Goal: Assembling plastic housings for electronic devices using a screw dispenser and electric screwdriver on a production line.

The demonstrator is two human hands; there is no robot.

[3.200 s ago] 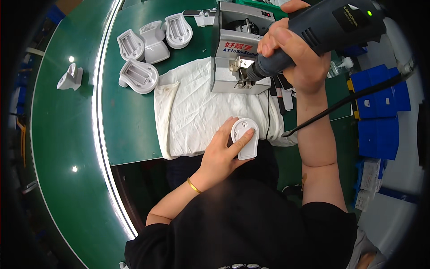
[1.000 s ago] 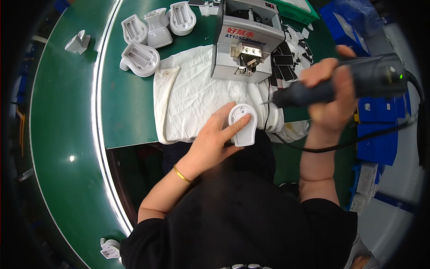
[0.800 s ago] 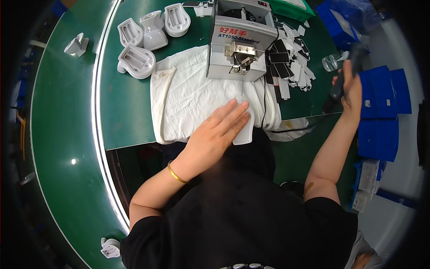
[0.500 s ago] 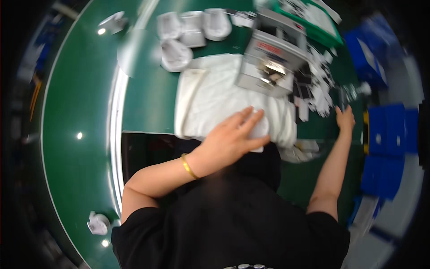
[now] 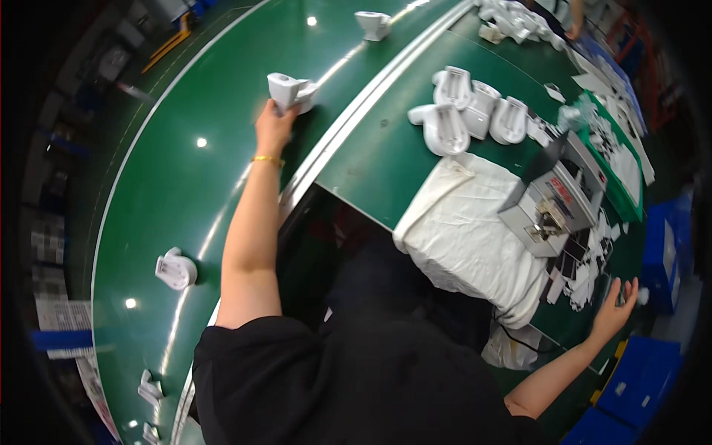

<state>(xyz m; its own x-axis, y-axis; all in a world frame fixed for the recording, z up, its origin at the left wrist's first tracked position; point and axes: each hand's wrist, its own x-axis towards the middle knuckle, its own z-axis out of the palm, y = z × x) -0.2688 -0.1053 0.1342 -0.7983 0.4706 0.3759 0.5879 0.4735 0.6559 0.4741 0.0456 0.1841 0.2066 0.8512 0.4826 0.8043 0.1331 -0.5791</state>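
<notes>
Head view: left grip [image 5: 274,127] pinches a white housing [image 5: 283,88]; right grip [image 5: 612,313] spread.

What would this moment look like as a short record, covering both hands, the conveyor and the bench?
Left hand: gripping a white plastic housing over the conveyor; contact with the belt unclear
Right hand: fingers spread, near a white-capped clear bottle; touch unclear
Conveyor: green belt, with more white housings spaced along it
Bench: four grouped white housings, white cloth, grey screw feeder, scattered flat black-and-white pieces
Background: another person's arm at the top edge
</notes>
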